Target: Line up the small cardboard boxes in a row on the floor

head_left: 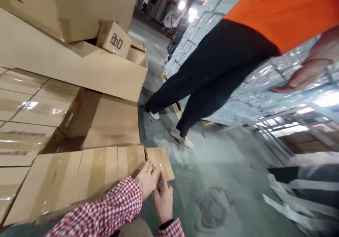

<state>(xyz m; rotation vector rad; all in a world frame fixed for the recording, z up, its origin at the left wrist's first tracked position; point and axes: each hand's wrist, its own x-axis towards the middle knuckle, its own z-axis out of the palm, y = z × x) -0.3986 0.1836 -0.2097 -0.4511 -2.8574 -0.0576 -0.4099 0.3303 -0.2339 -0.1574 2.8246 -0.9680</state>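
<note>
A long taped cardboard box (79, 180) lies flat at the lower left, with a loose end flap (160, 163) sticking out on its right. My left hand (147, 178), in a red-and-white checked sleeve, presses its fingers on the box's right end next to the flap. My right hand (163, 200) is close beside it, fingertips at the flap's lower edge. Whether either hand pinches something small there is blurred.
Stacked cardboard boxes (66, 64) fill the left side. A person in an orange top and dark trousers (217, 74) walks across the concrete floor ahead; their hand (304, 74) hangs at right. Wrapped pallets (238, 99) stand behind, and white straps (288, 198) lie at right.
</note>
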